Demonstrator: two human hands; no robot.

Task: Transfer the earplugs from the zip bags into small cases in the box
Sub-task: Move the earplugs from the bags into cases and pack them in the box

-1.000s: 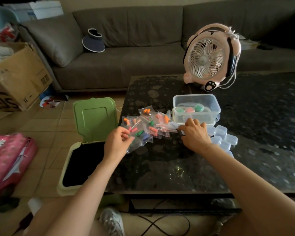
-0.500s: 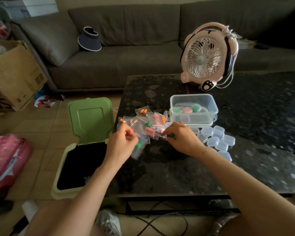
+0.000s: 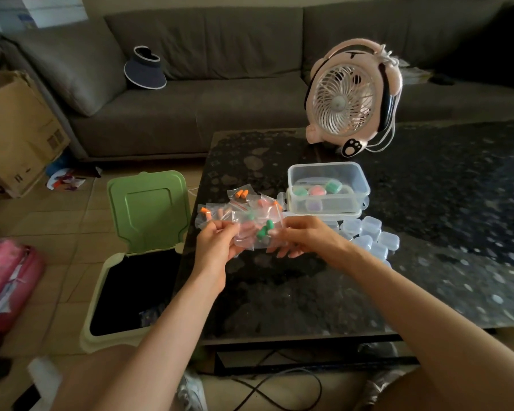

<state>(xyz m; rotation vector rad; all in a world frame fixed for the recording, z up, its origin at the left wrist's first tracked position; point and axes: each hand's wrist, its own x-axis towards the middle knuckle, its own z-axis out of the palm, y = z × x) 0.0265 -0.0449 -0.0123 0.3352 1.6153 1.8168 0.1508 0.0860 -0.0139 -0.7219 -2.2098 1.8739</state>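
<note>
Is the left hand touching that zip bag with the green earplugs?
Touching. Head view shows the left hand pinching the edge of the zip bag.

No full word reads clearly. A black T-shaped mark sits atop the pink desk fan [image 3: 350, 96], with a black-and-white paw print on its foot. The cardboard box [image 3: 18, 129] bears small printed symbols and large cropped letters, illegible.
</note>
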